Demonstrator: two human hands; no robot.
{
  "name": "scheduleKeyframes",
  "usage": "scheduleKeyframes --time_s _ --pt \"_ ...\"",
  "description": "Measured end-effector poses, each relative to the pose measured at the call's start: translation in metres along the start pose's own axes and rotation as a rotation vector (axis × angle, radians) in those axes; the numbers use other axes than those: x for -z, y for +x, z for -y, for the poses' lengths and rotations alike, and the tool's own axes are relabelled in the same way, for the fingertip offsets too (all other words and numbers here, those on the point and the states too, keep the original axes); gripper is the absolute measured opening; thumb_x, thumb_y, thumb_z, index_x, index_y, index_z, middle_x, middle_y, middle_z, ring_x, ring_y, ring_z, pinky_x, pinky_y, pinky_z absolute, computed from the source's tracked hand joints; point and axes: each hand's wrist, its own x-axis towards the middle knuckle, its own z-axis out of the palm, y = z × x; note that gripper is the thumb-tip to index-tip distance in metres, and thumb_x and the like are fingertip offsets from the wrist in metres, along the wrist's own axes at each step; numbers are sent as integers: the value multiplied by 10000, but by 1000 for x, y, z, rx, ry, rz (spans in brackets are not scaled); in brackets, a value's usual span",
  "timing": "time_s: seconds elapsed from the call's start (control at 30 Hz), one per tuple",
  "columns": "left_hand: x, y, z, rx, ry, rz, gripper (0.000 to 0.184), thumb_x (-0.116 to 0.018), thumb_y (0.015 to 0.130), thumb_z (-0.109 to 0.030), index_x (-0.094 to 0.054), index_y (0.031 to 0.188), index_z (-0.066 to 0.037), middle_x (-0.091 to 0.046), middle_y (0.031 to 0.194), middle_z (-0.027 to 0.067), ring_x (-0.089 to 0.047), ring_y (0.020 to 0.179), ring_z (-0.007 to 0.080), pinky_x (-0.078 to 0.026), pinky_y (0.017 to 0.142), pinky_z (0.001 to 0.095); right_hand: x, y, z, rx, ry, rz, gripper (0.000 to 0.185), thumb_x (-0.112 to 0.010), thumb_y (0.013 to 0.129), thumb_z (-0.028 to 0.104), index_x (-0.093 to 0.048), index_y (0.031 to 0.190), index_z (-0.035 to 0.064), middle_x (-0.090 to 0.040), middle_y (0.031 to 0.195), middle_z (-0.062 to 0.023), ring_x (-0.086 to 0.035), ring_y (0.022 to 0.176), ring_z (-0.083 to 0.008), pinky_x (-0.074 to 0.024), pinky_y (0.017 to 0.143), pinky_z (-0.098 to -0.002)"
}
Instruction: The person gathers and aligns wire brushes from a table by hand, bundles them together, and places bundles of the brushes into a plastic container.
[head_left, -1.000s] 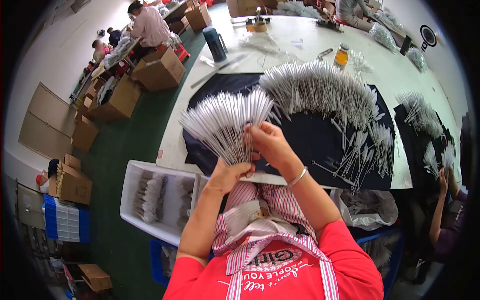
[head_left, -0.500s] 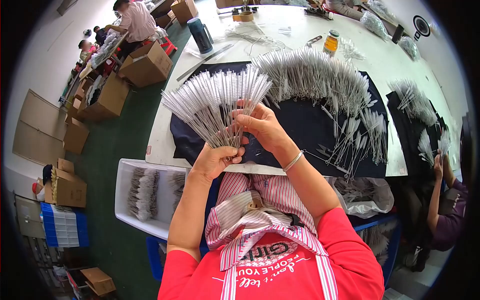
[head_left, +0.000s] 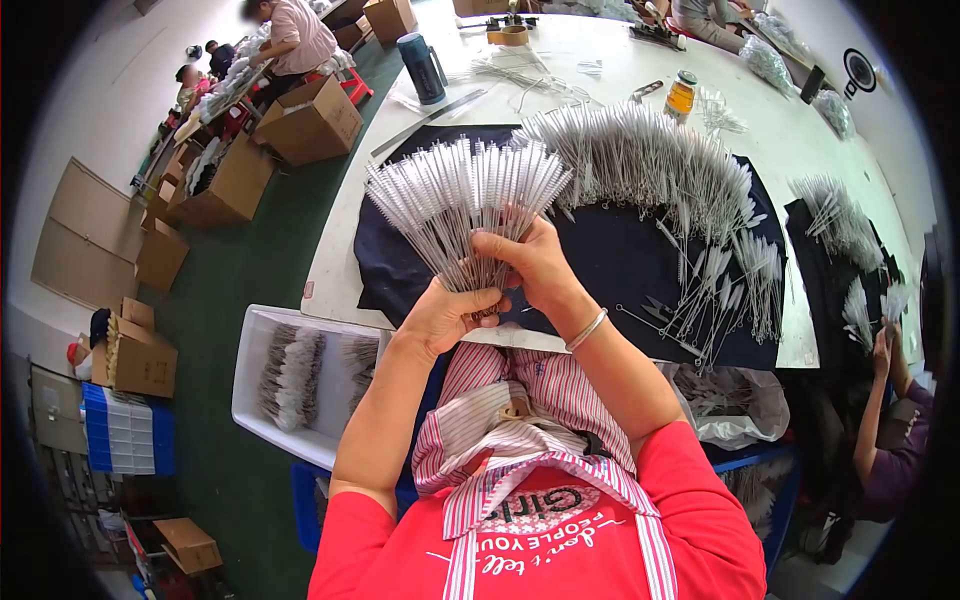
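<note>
A fanned bundle of thin straw brushes [head_left: 465,185], white bristles up and wire stems down, is between my hands over the table's near edge. My left hand [head_left: 452,315] is closed around the lower stems, its thumb across the front. Higher up on the right side, my right hand [head_left: 532,262] grips the stems, thumb in front and fingers mostly hidden behind. Beyond the bundle, a long row of similar brushes [head_left: 640,160] lies on a dark cloth [head_left: 590,270]. Smaller groups of brushes [head_left: 708,290] and scissors [head_left: 658,308] lie to the right.
On the white table [head_left: 335,245] stand a blue bottle [head_left: 422,70] and a jar [head_left: 680,95], with a metal ruler [head_left: 430,120] nearby. A white bin [head_left: 245,400] with brushes is at lower left, a plastic bag [head_left: 770,425] at lower right. A co-worker's hand [head_left: 884,345] holds brushes at far right.
My right hand has closed more firmly on the stems, and the brushes are gathered more tightly. The surroundings have shifted slightly to the right in view.
</note>
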Motion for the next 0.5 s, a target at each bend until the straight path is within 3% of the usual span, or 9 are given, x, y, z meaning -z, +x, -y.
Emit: scheduleKeyframes --time_s 0.1,0.2,0.3,0.37,0.4,0.43,0.47,0.5 --pt "-8 -5 -5 10 -125 22 418 -595 785 67 -515 1166 -87 -627 1001 116 -636 809 242 -474 537 261 5 -1 7 -108 108 -20 257 -632 807 116 -592 1011 -36 -662 854 -121 -655 769 -181 -545 619 -273" --pt "-9 -7 -5 -28 -147 45 433 -588 787 71 -502 1181 -88 -616 1027 125 -639 837 281 -477 541 263 9 -3 8 -140 257 -11 260 -654 784 153 -611 968 -24 -645 928 -123 -637 730 -139 -534 601 -281" --pt "-8 -6 -4 -6 -151 96 450 -582 780 88 -489 1190 -73 -607 1034 130 -636 847 289 -481 549 265 13 -3 1 -121 247 23 375 -661 777 198 -576 1061 -31 -630 977 -136 -629 831 -179 -539 681 -341" --pt "-3 -7 -2 -4 13 201 421 -593 778 55 -493 1174 -46 -616 991 138 -631 836 273 -485 558 260 14 -2 -6 -102 246 33 438 -676 772 228 -555 1101 -33 -621 1007 -140 -624 874 -204 -538 716 -364" --pt "2 -7 2 -1 15 214 421 -593 778 55 -493 1174 -46 -616 991 138 -631 836 273 -485 558 260 17 0 -13 -120 290 184 510 -695 760 265 -528 1143 -29 -603 1051 -148 -608 922 -234 -528 752 -385" --pt "8 -9 9 137 58 303 444 -596 758 38 -483 1183 -21 -612 980 156 -630 834 265 -484 558 270 18 -2 -17 -137 332 331 584 -713 748 303 -502 1184 -24 -585 1094 -156 -592 971 -263 -518 788 -406" --pt "11 -12 19 274 102 393 472 -600 738 20 -472 1192 3 -608 969 175 -629 832 257 -483 558 280 16 -9 -16 -256 413 442 755 -761 687 352 -430 1256 -17 -516 1216 -200 -530 1098 -341 -460 899 -474" --pt "11 -19 33 371 84 361 471 -611 726 4 -478 1178 15 -612 943 179 -625 806 248 -486 563 276 20 -20 -28 -395 507 498 799 -751 693 373 -393 1289 -20 -478 1262 -205 -507 1132 -331 -451 910 -470"
